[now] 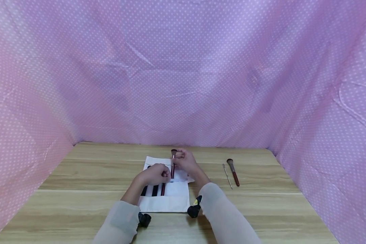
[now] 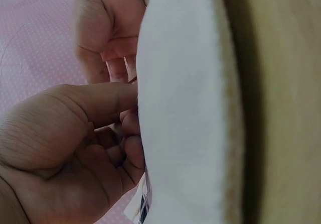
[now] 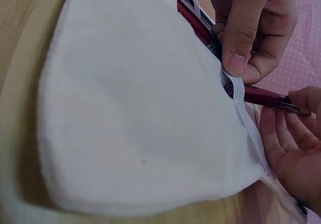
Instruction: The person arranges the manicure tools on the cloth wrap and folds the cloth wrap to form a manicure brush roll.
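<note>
A white cloth brush roll (image 1: 167, 204) lies unfolded on the table, with several dark and red-handled tools under its elastic strip. My right hand (image 1: 186, 163) pinches a makeup brush (image 1: 172, 171) with a red handle, bristles pointing away from me. In the right wrist view, the handle's end (image 3: 263, 97) is inside a loop of the white elastic band (image 3: 239, 97). My left hand (image 1: 156, 174) pinches that band beside the handle, thumb on top. The left wrist view shows both hands partly hidden behind the roll's raised edge (image 2: 185, 103).
Right of the roll lie another makeup brush (image 1: 234, 173) with a red handle and a thin metallic stick (image 1: 227, 176). Pink dotted cloth (image 1: 183, 101) hangs behind the wooden table (image 1: 79, 189) and along both sides.
</note>
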The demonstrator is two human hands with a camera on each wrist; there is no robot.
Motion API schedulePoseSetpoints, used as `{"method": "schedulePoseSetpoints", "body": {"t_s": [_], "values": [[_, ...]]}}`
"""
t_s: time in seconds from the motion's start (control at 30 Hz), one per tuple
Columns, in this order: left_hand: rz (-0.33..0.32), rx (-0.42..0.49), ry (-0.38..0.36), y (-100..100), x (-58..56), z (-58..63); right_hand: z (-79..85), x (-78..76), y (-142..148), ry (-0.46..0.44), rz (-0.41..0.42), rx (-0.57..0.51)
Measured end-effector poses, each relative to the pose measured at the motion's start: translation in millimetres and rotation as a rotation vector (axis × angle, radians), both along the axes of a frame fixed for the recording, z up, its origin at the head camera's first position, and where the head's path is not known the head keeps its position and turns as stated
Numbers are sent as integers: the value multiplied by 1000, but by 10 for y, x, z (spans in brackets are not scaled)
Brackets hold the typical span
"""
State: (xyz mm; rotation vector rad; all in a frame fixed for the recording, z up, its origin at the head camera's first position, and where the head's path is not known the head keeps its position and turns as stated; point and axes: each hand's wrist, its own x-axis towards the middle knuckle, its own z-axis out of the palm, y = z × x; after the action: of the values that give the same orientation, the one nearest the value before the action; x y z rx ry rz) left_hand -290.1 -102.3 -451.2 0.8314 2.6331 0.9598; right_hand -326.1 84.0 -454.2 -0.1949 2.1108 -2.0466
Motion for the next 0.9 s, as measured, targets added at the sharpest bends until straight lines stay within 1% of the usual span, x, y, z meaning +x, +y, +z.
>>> {"method": "schedulePoseSetpoints", "body": {"t_s": [0.17,0.37,0.57,0.7,0.9], "values": [[1,-2,-1,-4,9,31,-12,-4,9,-35,16,50],[1,-3,-7,0,9,34,-35,-13,33,-57,31,72],[5,-7,-2,2,10,47,-80,-53,57,-72,60,44],[2,-9,-3,3,10,44,-65,-39,72,-85,80,16],[5,-11,-20,-1,6,12,-55,-7,87,-68,109,49]]}}
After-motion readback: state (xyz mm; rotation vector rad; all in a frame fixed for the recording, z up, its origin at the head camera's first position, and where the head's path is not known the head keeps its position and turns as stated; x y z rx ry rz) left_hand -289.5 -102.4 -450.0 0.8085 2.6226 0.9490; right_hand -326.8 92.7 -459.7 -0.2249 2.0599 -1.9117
